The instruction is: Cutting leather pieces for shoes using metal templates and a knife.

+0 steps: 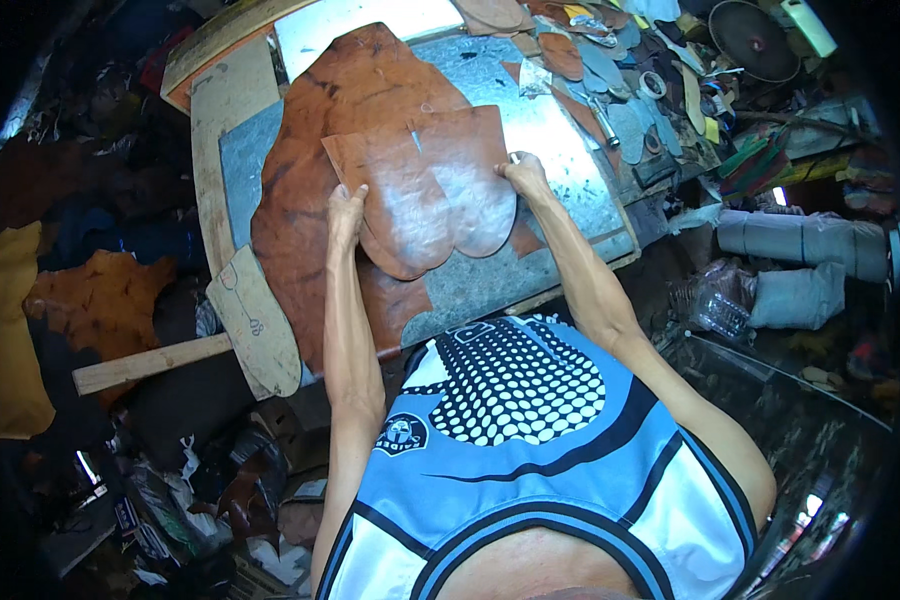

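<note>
Between my hands is a cut piece of glossy brown leather (410, 205), straight along its far edge, with two rounded lobes on the near side. My left hand (346, 213) pinches its left edge, thumb on top. On the opposite edge, my right hand (523, 173) is closed on the leather near the upper right corner. Beneath it spreads a larger brown leather hide (305, 190) with dark creases and an irregular outline. A small pale mark or slim object shows near the top middle of the cut piece; I cannot tell which.
The hide lies on a worktable topped with sheet metal (460, 300). A tan pattern board (255, 325) rests at its near left corner, beside a wooden bar (150, 365). Leather scraps, a tape roll (652, 84) and a round dark pan (755, 40) crowd the far right.
</note>
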Tool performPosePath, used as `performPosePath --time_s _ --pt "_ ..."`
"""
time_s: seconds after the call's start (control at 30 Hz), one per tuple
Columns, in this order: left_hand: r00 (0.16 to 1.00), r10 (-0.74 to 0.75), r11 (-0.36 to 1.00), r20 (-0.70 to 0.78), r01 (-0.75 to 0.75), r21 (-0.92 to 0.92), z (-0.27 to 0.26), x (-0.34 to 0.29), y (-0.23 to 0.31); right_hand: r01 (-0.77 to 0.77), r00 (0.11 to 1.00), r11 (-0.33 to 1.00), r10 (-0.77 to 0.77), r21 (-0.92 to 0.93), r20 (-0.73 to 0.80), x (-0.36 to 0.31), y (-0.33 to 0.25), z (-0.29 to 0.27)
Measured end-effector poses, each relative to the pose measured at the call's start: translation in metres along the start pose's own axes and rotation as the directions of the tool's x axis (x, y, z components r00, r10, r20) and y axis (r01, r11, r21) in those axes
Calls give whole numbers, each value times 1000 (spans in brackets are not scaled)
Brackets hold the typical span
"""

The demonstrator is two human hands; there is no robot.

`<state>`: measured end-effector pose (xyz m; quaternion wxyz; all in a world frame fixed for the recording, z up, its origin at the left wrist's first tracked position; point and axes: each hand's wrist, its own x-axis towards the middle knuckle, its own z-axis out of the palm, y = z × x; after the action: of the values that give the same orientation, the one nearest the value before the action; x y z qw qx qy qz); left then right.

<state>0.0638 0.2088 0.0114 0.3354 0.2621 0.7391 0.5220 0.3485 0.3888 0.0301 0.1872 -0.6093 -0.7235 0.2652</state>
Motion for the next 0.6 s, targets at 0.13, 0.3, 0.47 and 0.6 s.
performPosePath --time_s 0.13,0.3,0.47,0.6 --pt "978 202 964 45 -207 168 -12 -4 13 -101 958 956 19 275 285 7 -2 -8" --pt "929 331 921 167 -357 158 -9 -13 69 129 922 882 -275 453 272 -24 -81 -37" --pt "984 100 942 150 -142 305 31 -31 131 212 795 811 -468 546 385 -52 -138 -20" --pt "954 212 887 211 -278 368 18 -35 133 32 889 832 -277 554 364 -59 -120 -40"
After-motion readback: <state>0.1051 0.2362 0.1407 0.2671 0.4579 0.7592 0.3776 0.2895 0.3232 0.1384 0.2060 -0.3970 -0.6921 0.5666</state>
